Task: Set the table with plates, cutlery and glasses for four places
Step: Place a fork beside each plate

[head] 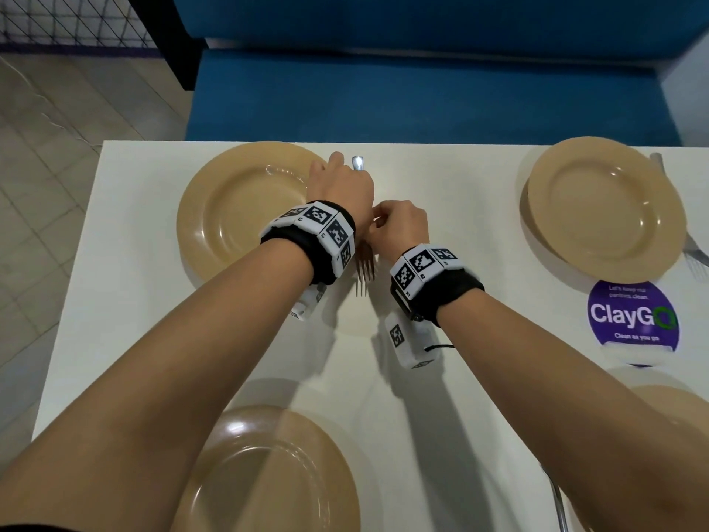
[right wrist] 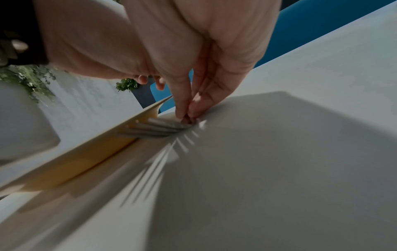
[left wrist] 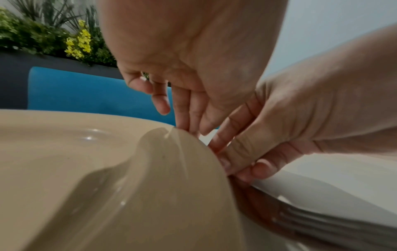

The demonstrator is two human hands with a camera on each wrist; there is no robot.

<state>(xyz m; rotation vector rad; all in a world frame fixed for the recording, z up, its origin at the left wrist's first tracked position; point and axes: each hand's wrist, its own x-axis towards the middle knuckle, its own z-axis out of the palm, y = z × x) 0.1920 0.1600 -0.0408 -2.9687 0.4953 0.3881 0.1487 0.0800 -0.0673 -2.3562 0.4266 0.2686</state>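
Observation:
A silver fork (head: 364, 272) lies on the white table (head: 145, 301) just right of the far-left tan plate (head: 230, 216), tines toward me. My left hand (head: 341, 182) is over its handle, thumb and fingers meeting on it behind the plate (left wrist: 64, 152) rim; the handle tip (head: 358, 163) pokes out beyond. My right hand (head: 399, 224) pinches the fork (right wrist: 154, 130) at its neck, seen close in the right wrist view (right wrist: 188, 118). The left hand's (left wrist: 189, 129) exact contact is hidden by the rim. No glasses are in view.
Another tan plate (head: 602, 209) sits far right with a fork (head: 696, 259) beside it. Two more plates lie near me, left (head: 268, 474) and right (head: 675, 401), with a metal handle (head: 560, 504) between them. A purple ClayGo sticker (head: 633, 316) marks the table. A blue bench (head: 422, 90) runs behind.

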